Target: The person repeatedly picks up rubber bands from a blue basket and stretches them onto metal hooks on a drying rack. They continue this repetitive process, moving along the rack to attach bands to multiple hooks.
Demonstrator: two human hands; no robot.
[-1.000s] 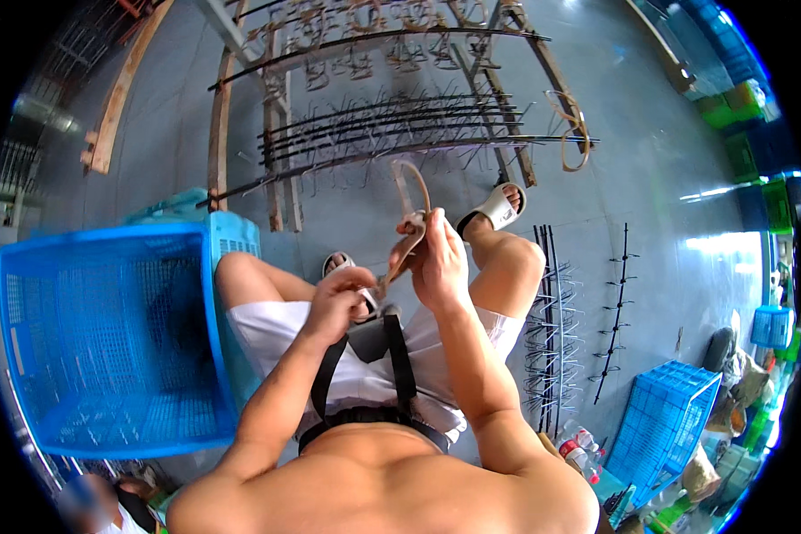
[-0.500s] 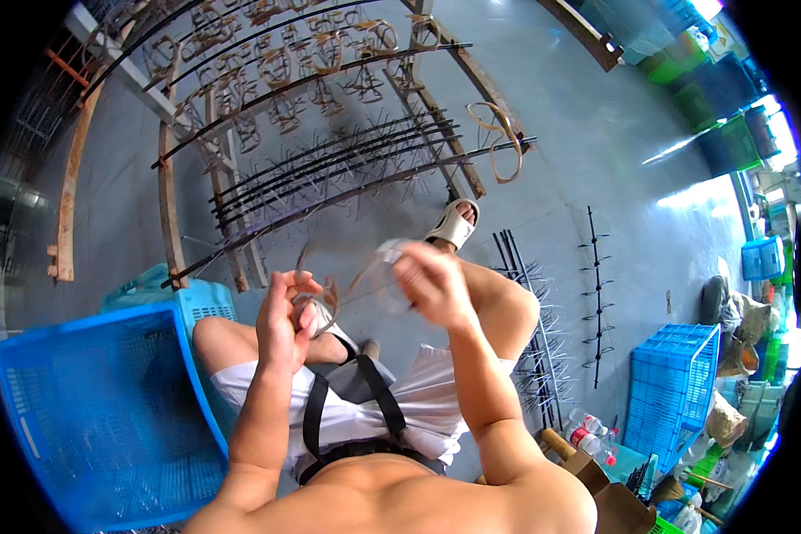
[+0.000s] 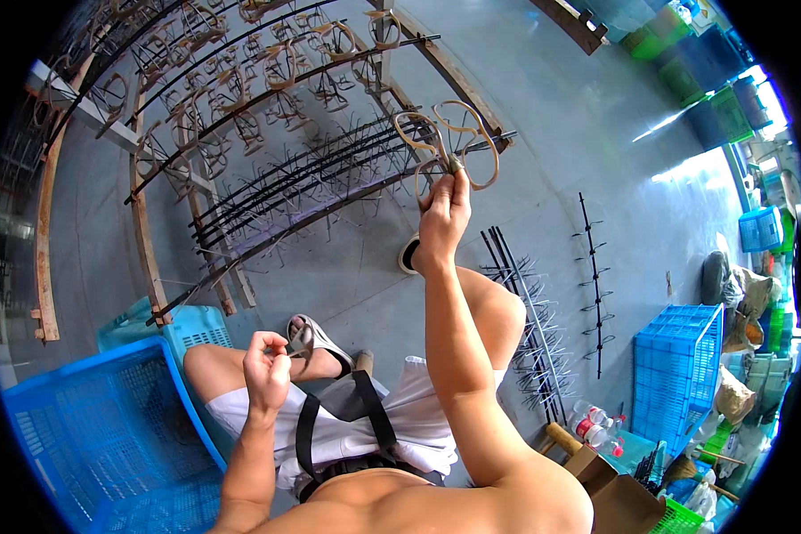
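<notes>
My right hand (image 3: 445, 218) is reached forward, fingers pinched on a thin tan loop-shaped frame (image 3: 417, 142) that looks like an eyeglass frame. It is at the near right end of a dark hooked rod (image 3: 329, 198). Just right of my fingertips, another tan looped frame (image 3: 481, 169) hangs at the rod's end; the two overlap, so I cannot tell whether the held one touches the rod. My left hand (image 3: 267, 374) is closed low over my left thigh. A thin greyish-tan strip (image 3: 301, 350) sticks out from its fingers, its shape unclear against the sandal behind it.
Several similar frames (image 3: 280, 71) hang on rods across a rusty rack (image 3: 148, 231). Spiky rods (image 3: 529, 329) lie on the floor to the right, with a single hooked rod (image 3: 594, 285) beyond. Blue crates (image 3: 165, 392) (image 3: 676, 374) stand left and right. Bottles (image 3: 596, 427) lie near a cardboard box (image 3: 618, 498).
My right hand has moved forward from in front of my lap to the rod's end, with a looped frame in it. My left hand has dropped back and its fingers have closed.
</notes>
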